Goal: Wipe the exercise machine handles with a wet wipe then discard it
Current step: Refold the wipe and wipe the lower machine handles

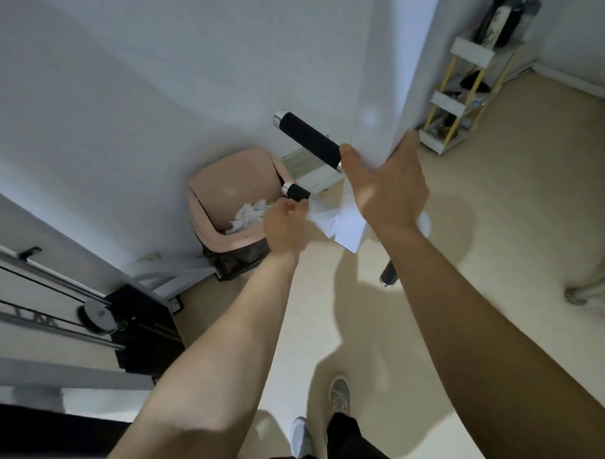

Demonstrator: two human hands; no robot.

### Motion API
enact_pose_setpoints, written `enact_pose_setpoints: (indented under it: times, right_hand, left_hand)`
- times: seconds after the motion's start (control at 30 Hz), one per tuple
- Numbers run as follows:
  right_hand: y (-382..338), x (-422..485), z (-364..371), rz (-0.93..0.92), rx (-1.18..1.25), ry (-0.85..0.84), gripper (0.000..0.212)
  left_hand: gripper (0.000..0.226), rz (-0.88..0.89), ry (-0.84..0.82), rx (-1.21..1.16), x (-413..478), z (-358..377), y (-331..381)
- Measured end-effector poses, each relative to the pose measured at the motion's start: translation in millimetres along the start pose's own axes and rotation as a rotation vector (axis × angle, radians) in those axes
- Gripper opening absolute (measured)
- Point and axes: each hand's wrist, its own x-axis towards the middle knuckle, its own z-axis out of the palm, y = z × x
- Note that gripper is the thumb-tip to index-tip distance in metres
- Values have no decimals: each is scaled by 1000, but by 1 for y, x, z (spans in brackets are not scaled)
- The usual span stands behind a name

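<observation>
Left hand (284,225) closed in a pinch, thumb and fingertips clamped on one corner of the wet wipe (323,218), with the rest of the sheet trailing off to the right towards the white panel (349,231); hard to tell exactly where sheet ends and panel begins. Right hand (385,187) spread wide, gripping nothing, palm laid flat on the machine's white column, thumb just beside the near end of the upper handle (309,138). Now the key relation: lower handle (297,191) just beyond the left fingertips, near but not clearly touching, black grip running from its chrome cap at upper left down to the right. Looks, then, like a job for the left hand, much the nearer of the two, and already carrying the wipe. Probably calls for a small push forward and a wrap across that slanted axis, then a slide along it. Third handle (388,273) hanging lower, under the right forearm. Pink bin (226,199) open just left of and beyond the left hand, crumpled white tissue already inside, a short drop-off when wiping seems finished.
</observation>
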Motion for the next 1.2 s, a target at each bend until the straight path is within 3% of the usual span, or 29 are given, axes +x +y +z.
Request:
enact_pose_setpoints:
  times: [0.13,0.23,0.3,0.33,0.43,0.53,0.6,0.7,0.73,0.8,0.9,0.97,1.1,1.2]
  right_hand:
    - [10,0,-7,-51,85,-88,62]
    - [18,-14,-12,-239,71,54,70]
    - [22,-36,-17,-299,130,162,58]
    - [24,-47,-18,-314,178,127,47]
    - [20,-67,-18,-276,329,-245,23]
    - [9,-60,-14,-21,606,-631,33]
    - [8,-49,-6,121,664,-864,45]
    - [19,-38,3,234,735,-1003,80]
    - [22,-36,4,243,768,-1021,76]
    - [28,-33,4,240,834,-1069,49]
    - [32,-27,2,257,915,-1063,41]
    - [31,-24,7,284,899,-1006,26]
    - [19,-17,22,369,914,-871,34]
    - [-2,-15,36,615,1081,-695,33]
  left_hand:
    - [37,108,-33,-40,-14,-21,26]
    - [44,195,-114,-88,-24,-38,48]
    - [47,222,-191,-47,-28,-49,65]
    - [47,221,-255,-11,-29,-54,75]
    - [39,227,-438,72,-27,-66,101]
    - [37,197,-597,113,-27,-74,122]
    - [35,194,-603,214,-29,-78,136]
    - [37,171,-593,312,-22,-83,153]
    - [35,146,-591,323,-17,-85,157]
    - [35,64,-613,318,-10,-89,166]
    - [39,-45,-718,249,12,-97,171]
    - [38,-8,-709,337,30,-93,177]
    - [36,258,-657,654,47,-57,216]
    - [37,409,-614,886,62,-20,243]
